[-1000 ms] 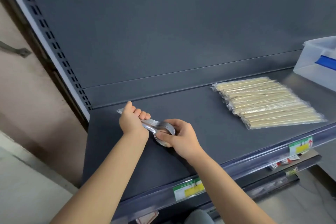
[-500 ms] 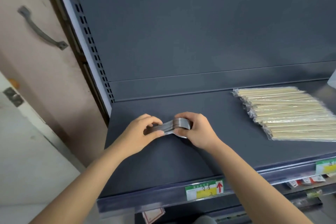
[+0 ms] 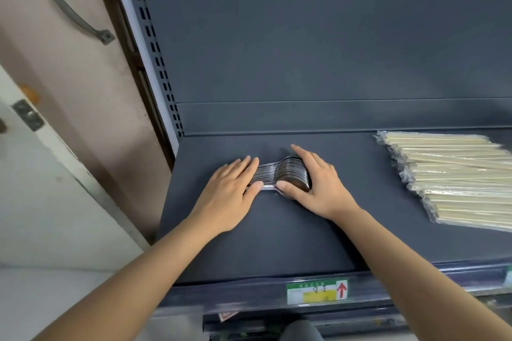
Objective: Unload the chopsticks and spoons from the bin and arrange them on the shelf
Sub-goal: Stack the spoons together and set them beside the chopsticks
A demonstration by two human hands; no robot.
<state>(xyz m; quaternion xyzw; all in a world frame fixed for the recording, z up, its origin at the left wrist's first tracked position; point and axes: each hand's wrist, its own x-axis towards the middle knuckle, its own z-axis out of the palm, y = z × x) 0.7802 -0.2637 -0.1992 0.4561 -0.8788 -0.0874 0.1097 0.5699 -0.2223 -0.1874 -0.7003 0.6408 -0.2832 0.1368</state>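
Dark grey sheet-metal shelf [image 3: 277, 230], matte and smooth, with little on it to stop a slide. Resting on its deck, stack of spoons [image 3: 279, 171]: thin polished steel, nested on edge, rounded bowls at one end, flat handles fanned at the other. On the stack's handle end, left hand [image 3: 227, 191] spread flat, straight fingers pressing down. Over the stack's bowl end, right hand [image 3: 318, 188] with fingers straight and thumb along the near side, bracketing rather than gripping. Likely to splay or topple once pressure eases: slick metal on slick metal, balanced on narrow edges. Well to the right of the stack, chopsticks [image 3: 454, 177]: pale wood in crinkly clear sleeves, flat and overlapped. Bin out of sight.
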